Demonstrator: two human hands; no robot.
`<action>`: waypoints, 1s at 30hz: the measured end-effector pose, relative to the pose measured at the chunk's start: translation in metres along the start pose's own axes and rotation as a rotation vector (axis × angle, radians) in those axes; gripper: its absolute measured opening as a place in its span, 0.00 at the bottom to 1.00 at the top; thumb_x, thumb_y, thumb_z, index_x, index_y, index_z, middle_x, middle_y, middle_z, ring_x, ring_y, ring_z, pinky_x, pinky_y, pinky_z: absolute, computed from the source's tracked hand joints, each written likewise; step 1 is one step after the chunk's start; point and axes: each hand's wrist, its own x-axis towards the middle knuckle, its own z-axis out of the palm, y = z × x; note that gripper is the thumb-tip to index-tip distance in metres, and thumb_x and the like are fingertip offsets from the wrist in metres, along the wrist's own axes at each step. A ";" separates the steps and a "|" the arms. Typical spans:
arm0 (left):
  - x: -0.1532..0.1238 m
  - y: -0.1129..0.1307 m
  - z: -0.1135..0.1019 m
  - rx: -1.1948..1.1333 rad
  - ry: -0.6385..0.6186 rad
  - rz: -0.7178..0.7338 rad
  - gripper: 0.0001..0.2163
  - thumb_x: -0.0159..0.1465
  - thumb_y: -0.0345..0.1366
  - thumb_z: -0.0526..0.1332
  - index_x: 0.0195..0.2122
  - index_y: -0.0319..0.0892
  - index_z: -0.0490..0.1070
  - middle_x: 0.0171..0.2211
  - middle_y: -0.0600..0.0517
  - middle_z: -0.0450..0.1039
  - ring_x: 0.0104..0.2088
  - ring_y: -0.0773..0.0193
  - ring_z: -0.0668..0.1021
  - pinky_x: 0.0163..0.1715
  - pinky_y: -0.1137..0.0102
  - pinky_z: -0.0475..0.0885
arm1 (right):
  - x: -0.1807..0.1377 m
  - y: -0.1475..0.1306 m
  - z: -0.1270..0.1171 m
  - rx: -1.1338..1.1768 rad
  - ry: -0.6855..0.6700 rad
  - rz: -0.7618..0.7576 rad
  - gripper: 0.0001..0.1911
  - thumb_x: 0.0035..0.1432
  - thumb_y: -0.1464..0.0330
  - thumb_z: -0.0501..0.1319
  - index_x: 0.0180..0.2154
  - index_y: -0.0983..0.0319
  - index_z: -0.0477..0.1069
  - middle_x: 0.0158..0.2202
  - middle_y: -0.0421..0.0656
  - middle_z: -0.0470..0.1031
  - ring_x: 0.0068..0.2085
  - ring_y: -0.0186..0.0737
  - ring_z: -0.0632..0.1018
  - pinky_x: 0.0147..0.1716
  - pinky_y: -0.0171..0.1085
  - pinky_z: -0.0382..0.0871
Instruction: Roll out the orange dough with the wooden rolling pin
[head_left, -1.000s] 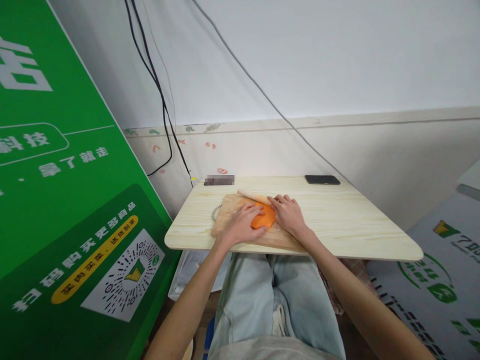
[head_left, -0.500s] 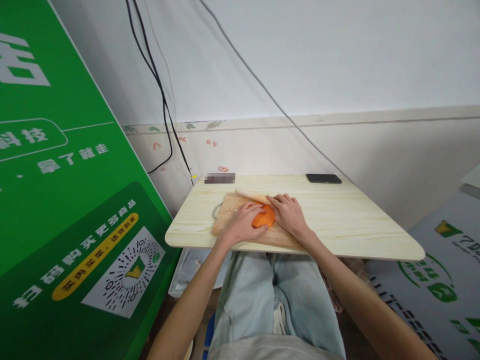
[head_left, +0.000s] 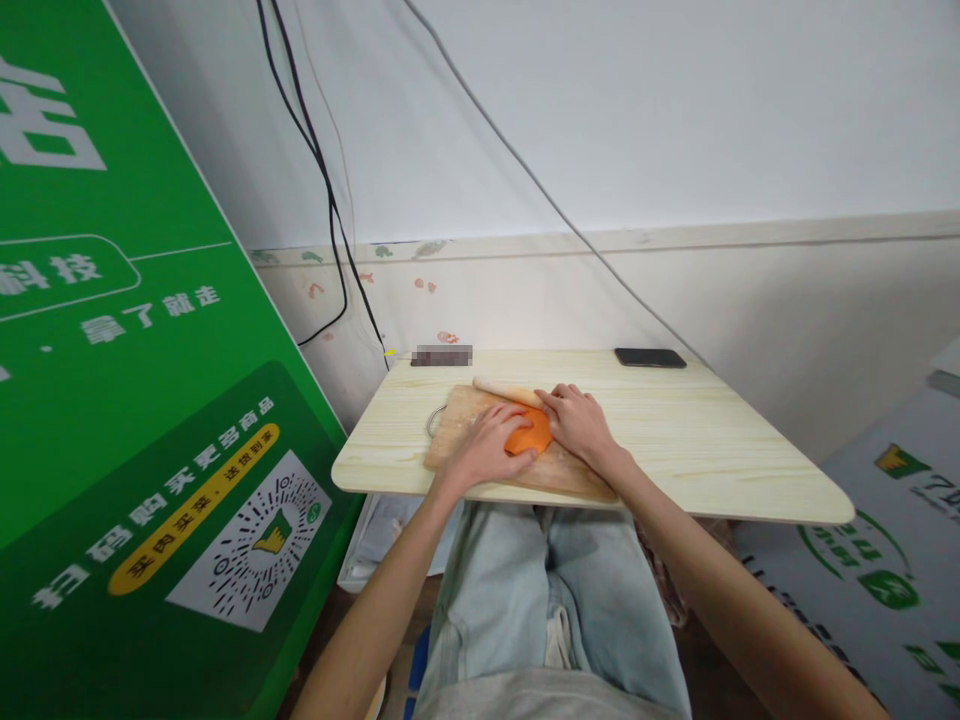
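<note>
A flat, rounded piece of orange dough lies on a wooden cutting board. My left hand holds it from the left, fingers over its far side and thumb along its near edge. Behind the dough, a pale wooden rolling pin slants across the board. My right hand is closed on the pin's right end, its palm beside the dough's right edge. The far right part of the pin is hidden under that hand. A metal ring handle sticks out at the board's left side.
The board rests on a pale wood-grain table against the wall. A black phone lies at the back right, and a blurred-out dark item at the back left. A green sign panel stands left; cables hang behind.
Both hands, the dough and the rolling pin keep nearly the same places on the board. The whole view has shifted very slightly.
</note>
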 end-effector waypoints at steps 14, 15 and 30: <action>0.000 0.002 0.000 -0.023 0.050 -0.027 0.14 0.66 0.37 0.66 0.53 0.45 0.81 0.55 0.43 0.72 0.60 0.47 0.76 0.67 0.52 0.71 | -0.009 -0.001 -0.005 0.095 0.058 -0.031 0.23 0.73 0.68 0.59 0.64 0.49 0.79 0.53 0.48 0.79 0.54 0.48 0.76 0.47 0.40 0.66; 0.000 0.001 0.001 -0.021 0.061 -0.041 0.15 0.66 0.36 0.65 0.53 0.45 0.80 0.55 0.43 0.73 0.59 0.47 0.76 0.67 0.52 0.70 | -0.007 0.000 -0.005 0.113 0.052 -0.024 0.23 0.73 0.68 0.59 0.64 0.49 0.79 0.52 0.47 0.79 0.54 0.48 0.76 0.46 0.40 0.67; 0.004 -0.027 0.008 -0.161 0.480 -0.458 0.18 0.63 0.20 0.58 0.51 0.46 0.72 0.47 0.49 0.79 0.51 0.55 0.80 0.58 0.58 0.74 | -0.010 0.004 0.013 0.120 0.157 -0.043 0.23 0.75 0.68 0.56 0.65 0.54 0.78 0.52 0.50 0.81 0.53 0.50 0.77 0.49 0.43 0.68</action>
